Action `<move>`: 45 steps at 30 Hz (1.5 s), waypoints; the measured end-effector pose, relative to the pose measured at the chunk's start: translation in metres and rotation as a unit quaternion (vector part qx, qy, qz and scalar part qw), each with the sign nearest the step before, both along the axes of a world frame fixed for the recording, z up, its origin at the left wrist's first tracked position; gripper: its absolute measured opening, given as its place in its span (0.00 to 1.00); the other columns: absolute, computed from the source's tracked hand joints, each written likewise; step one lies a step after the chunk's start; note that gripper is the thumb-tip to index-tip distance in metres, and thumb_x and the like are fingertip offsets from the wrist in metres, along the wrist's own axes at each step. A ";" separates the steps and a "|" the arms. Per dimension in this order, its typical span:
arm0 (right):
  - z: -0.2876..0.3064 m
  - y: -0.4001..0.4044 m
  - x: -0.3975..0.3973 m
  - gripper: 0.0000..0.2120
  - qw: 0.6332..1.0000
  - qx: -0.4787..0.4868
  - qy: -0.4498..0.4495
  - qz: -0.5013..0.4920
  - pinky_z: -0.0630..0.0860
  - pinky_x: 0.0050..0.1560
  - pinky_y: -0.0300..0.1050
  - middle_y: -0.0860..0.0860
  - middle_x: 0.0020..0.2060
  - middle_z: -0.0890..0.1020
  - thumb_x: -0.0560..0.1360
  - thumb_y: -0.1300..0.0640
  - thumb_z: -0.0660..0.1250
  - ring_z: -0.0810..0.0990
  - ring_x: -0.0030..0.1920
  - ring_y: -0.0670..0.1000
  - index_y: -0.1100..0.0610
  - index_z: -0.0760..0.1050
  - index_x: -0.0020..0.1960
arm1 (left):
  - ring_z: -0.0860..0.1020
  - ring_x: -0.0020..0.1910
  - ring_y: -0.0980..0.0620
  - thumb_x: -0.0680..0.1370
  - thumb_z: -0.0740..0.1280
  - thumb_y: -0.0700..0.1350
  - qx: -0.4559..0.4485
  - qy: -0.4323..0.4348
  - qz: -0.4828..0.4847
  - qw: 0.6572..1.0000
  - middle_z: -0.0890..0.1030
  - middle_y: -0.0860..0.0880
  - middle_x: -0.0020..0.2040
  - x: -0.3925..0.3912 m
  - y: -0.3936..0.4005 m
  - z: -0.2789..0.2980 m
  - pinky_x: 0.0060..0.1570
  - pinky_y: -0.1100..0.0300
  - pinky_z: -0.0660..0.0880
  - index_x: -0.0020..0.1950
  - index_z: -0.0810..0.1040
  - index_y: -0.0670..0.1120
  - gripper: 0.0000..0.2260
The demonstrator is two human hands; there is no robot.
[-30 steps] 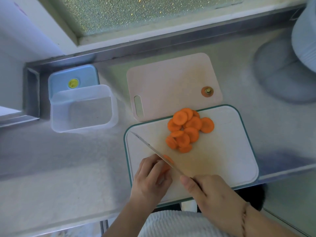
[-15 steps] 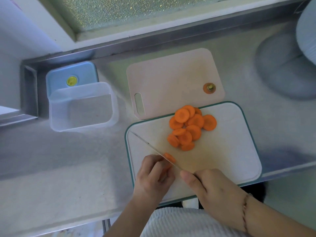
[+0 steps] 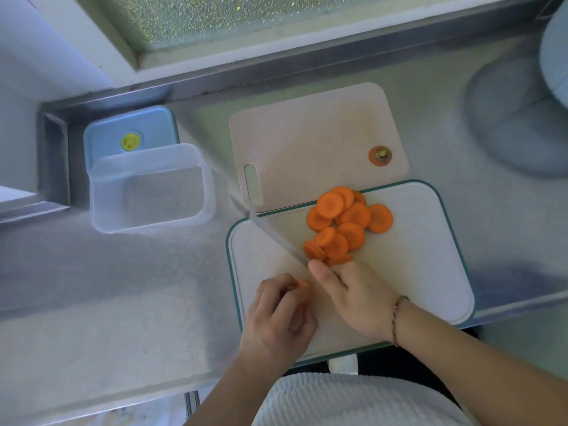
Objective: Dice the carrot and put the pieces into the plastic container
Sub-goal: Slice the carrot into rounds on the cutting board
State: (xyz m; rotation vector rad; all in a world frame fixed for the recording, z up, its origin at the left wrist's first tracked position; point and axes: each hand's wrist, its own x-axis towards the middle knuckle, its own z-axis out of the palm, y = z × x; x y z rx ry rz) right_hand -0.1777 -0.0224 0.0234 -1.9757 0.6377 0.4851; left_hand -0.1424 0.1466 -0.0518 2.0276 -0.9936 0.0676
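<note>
Head view: your right hand [image 3: 356,298] sits low in the centre of the frame, over the white cutting board [image 3: 430,272], with its fingers [image 3: 325,276] wrapped around the handle of the knife [image 3: 276,238]. The blade runs up and to the left from your grip, and its tip reaches past the board's upper left corner, over the table [image 3: 123,287]. Your left hand [image 3: 276,318] lies just left of the right one, at the board's lower left part; its fingers are curled around a small carrot end [image 3: 302,284], only an orange sliver of which shows at your fingertips.

The carrot slices [image 3: 344,222] lie heaped in the upper middle of the white board, just right of the blade and touching your right hand's forefinger side. A pink cutting board [image 3: 316,142] lies above, its lower edge tucked under the white one, with a carrot top [image 3: 380,155] near its right edge.

The plastic container [image 3: 150,189] stands at the left of the frame, well apart from the slices, and holds no carrot. Its blue lid [image 3: 132,130] lies just behind it.
</note>
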 end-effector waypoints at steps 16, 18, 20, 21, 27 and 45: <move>0.029 0.002 -0.039 0.29 0.999 -0.015 0.003 0.039 0.67 0.32 0.45 0.50 0.21 0.67 0.72 0.30 0.47 0.67 0.25 0.47 0.53 0.62 0.27 | 0.79 0.42 0.48 0.61 0.80 0.31 0.008 -0.010 0.030 0.999 0.75 0.51 0.50 0.012 -0.011 0.001 0.41 0.59 0.78 0.53 0.76 0.46 0.25; 0.028 0.002 -0.039 0.30 0.999 -0.019 0.006 0.043 0.68 0.33 0.45 0.50 0.22 0.68 0.72 0.29 0.47 0.68 0.25 0.47 0.53 0.63 0.28 | 0.78 0.41 0.49 0.61 0.80 0.31 0.006 -0.009 0.031 0.999 0.74 0.51 0.49 0.012 -0.010 0.000 0.40 0.60 0.78 0.54 0.77 0.46 0.25; 0.028 0.001 -0.038 0.31 0.998 -0.029 0.007 0.047 0.68 0.32 0.45 0.51 0.22 0.69 0.72 0.28 0.45 0.70 0.26 0.48 0.54 0.63 0.28 | 0.78 0.42 0.51 0.60 0.81 0.30 0.004 0.004 0.036 0.999 0.75 0.49 0.49 0.012 -0.010 -0.001 0.41 0.62 0.77 0.54 0.78 0.47 0.27; 0.028 0.000 -0.037 0.31 0.998 -0.033 0.005 0.046 0.68 0.32 0.44 0.51 0.22 0.69 0.71 0.28 0.45 0.70 0.26 0.48 0.54 0.63 0.28 | 0.77 0.42 0.52 0.59 0.82 0.30 0.003 0.012 0.040 0.999 0.76 0.48 0.48 0.012 -0.010 -0.001 0.41 0.63 0.77 0.55 0.78 0.47 0.28; 0.030 -0.002 -0.031 0.30 0.999 -0.032 0.001 0.039 0.63 0.30 0.40 0.46 0.20 0.70 0.71 0.29 0.47 0.69 0.25 0.47 0.52 0.62 0.26 | 0.75 0.41 0.54 0.59 0.82 0.30 0.003 0.027 0.042 0.999 0.77 0.46 0.45 0.011 -0.010 -0.001 0.40 0.67 0.75 0.52 0.78 0.47 0.27; -0.004 0.010 -0.005 0.39 0.996 -0.065 -0.005 0.067 0.73 0.32 0.48 0.52 0.24 0.74 0.69 0.26 0.37 0.74 0.26 0.48 0.56 0.71 0.34 | 0.76 0.40 0.53 0.68 0.78 0.36 -0.025 -0.012 0.054 0.998 0.74 0.51 0.47 0.012 -0.011 -0.006 0.41 0.67 0.75 0.52 0.77 0.45 0.17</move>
